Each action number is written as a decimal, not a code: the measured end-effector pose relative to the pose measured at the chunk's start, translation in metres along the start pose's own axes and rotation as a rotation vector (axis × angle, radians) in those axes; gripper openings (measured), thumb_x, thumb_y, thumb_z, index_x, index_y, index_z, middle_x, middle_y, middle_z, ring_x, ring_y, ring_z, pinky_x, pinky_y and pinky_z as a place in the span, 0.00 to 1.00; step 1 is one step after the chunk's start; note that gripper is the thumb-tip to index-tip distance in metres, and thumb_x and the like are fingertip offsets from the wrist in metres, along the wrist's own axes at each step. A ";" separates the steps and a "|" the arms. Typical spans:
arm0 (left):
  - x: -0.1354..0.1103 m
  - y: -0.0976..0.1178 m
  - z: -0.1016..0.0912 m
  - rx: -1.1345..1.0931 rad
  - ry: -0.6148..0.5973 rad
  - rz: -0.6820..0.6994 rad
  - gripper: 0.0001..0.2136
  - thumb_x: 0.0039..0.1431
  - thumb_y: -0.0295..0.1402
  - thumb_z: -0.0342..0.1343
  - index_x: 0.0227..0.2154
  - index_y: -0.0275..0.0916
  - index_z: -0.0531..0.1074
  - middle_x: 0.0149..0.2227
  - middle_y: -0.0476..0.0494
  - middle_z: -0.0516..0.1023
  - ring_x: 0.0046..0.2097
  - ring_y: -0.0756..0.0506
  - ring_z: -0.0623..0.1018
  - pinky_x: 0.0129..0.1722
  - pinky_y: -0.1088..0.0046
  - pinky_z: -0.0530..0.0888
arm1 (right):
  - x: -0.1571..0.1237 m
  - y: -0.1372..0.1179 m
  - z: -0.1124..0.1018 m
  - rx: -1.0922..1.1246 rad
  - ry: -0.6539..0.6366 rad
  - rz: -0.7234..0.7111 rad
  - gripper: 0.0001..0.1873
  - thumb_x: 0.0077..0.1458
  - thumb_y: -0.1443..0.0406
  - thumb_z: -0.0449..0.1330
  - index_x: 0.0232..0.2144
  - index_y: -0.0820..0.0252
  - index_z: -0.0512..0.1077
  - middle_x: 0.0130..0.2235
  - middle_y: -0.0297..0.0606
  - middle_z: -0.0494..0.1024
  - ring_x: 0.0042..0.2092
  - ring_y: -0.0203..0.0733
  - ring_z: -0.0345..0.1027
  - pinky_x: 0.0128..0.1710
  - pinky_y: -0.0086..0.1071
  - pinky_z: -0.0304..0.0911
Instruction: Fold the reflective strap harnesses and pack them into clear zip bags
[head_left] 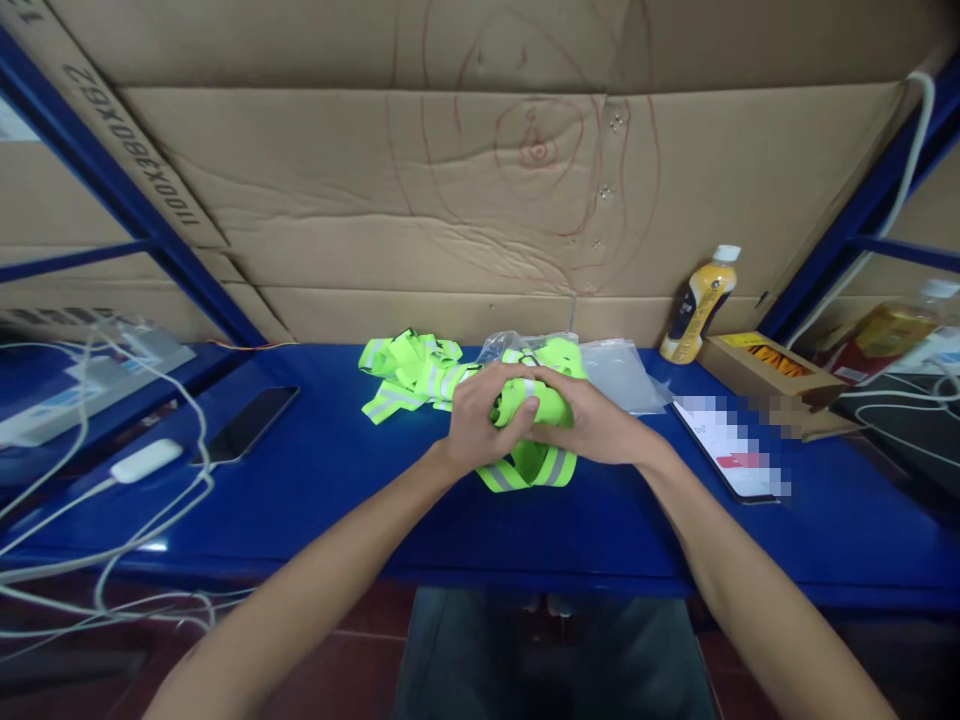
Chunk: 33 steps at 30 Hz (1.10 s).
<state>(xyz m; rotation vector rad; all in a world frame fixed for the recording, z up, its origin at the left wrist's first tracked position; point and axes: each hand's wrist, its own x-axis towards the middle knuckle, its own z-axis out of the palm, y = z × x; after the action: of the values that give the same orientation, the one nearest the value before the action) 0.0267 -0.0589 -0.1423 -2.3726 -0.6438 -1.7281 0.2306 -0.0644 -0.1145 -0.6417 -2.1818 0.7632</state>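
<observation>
Both my hands are wrapped round a bundle of neon-yellow reflective strap (551,405) with silver-grey stripes, at the middle of the blue table. My left hand (484,415) grips it from the left, thumb across the front. From the right, my right hand (592,420) closes on the same bundle, its fingers meeting the left hand's at the top. A loop of the strap hangs below the hands onto the table. More of the neon reflective strap (409,370) lies in a loose heap to the left; whether it joins the held bundle I cannot tell.
Clear plastic bags (619,375) lie behind my hands. At right are a lit phone (724,450), a yellow-labelled bottle (699,305) and an open cardboard box (772,375). A dark phone (251,425), a white charger (146,460) and cables are at left. Cardboard (322,180) walls the back.
</observation>
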 end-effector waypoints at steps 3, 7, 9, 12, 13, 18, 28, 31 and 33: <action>-0.002 -0.005 0.001 0.070 -0.008 -0.011 0.09 0.74 0.39 0.58 0.49 0.39 0.75 0.43 0.38 0.84 0.43 0.40 0.83 0.46 0.62 0.79 | 0.000 -0.004 -0.005 -0.131 -0.012 0.113 0.14 0.65 0.55 0.69 0.43 0.60 0.78 0.38 0.37 0.84 0.38 0.44 0.75 0.39 0.36 0.64; 0.003 -0.003 -0.001 -0.004 -0.052 -0.292 0.17 0.73 0.50 0.59 0.47 0.40 0.75 0.40 0.40 0.84 0.39 0.41 0.83 0.42 0.64 0.78 | 0.002 -0.006 -0.008 -0.152 0.110 0.047 0.14 0.65 0.58 0.70 0.31 0.60 0.76 0.29 0.31 0.76 0.32 0.37 0.65 0.34 0.32 0.55; 0.008 0.002 -0.001 -0.139 -0.119 -0.483 0.18 0.72 0.52 0.62 0.42 0.41 0.75 0.30 0.46 0.83 0.29 0.44 0.80 0.35 0.67 0.76 | 0.002 -0.004 -0.008 -0.113 0.143 0.004 0.13 0.67 0.60 0.69 0.31 0.59 0.77 0.30 0.31 0.78 0.33 0.38 0.68 0.35 0.32 0.58; 0.016 0.009 0.000 -0.366 -0.141 -0.741 0.20 0.68 0.54 0.68 0.36 0.40 0.75 0.20 0.52 0.77 0.21 0.46 0.77 0.26 0.70 0.72 | 0.001 0.004 -0.006 -0.176 0.224 -0.083 0.06 0.70 0.63 0.67 0.38 0.58 0.81 0.38 0.36 0.86 0.40 0.43 0.77 0.43 0.35 0.65; 0.018 0.011 0.000 -0.431 -0.122 -0.811 0.22 0.64 0.54 0.71 0.35 0.40 0.76 0.21 0.50 0.79 0.21 0.45 0.78 0.25 0.70 0.73 | 0.001 0.008 -0.006 -0.240 0.259 -0.116 0.04 0.71 0.64 0.67 0.42 0.58 0.82 0.41 0.38 0.87 0.43 0.46 0.79 0.46 0.38 0.66; 0.028 0.013 -0.002 -0.627 -0.095 -1.011 0.25 0.56 0.57 0.76 0.31 0.37 0.80 0.27 0.45 0.82 0.30 0.43 0.82 0.31 0.68 0.79 | -0.003 0.023 0.003 -0.622 0.393 -0.293 0.15 0.73 0.67 0.63 0.59 0.58 0.80 0.49 0.44 0.86 0.50 0.53 0.78 0.52 0.47 0.67; 0.036 -0.008 -0.025 -0.802 -0.228 -1.047 0.23 0.50 0.51 0.81 0.32 0.37 0.82 0.32 0.46 0.81 0.34 0.47 0.77 0.36 0.70 0.74 | 0.002 0.018 0.015 -0.918 0.514 -0.460 0.25 0.70 0.73 0.58 0.64 0.53 0.76 0.59 0.46 0.85 0.60 0.54 0.77 0.65 0.56 0.68; 0.035 -0.015 -0.022 -0.868 -0.154 -0.971 0.24 0.44 0.44 0.85 0.39 0.36 0.84 0.39 0.44 0.84 0.40 0.46 0.81 0.44 0.70 0.77 | 0.000 0.014 0.010 -0.882 0.418 -0.434 0.28 0.72 0.62 0.63 0.71 0.55 0.71 0.65 0.49 0.81 0.67 0.58 0.74 0.73 0.61 0.63; 0.033 -0.018 -0.019 -0.884 -0.106 -0.939 0.24 0.42 0.40 0.86 0.40 0.36 0.84 0.40 0.45 0.85 0.41 0.45 0.81 0.45 0.70 0.78 | -0.001 0.013 0.008 -0.878 0.389 -0.391 0.30 0.73 0.58 0.62 0.73 0.54 0.69 0.69 0.50 0.78 0.73 0.61 0.69 0.76 0.64 0.59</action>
<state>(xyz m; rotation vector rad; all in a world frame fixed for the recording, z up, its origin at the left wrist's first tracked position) 0.0112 -0.0411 -0.1079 -2.9755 -1.4203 -2.7016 0.2276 -0.0587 -0.1281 -0.6642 -2.1014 -0.5316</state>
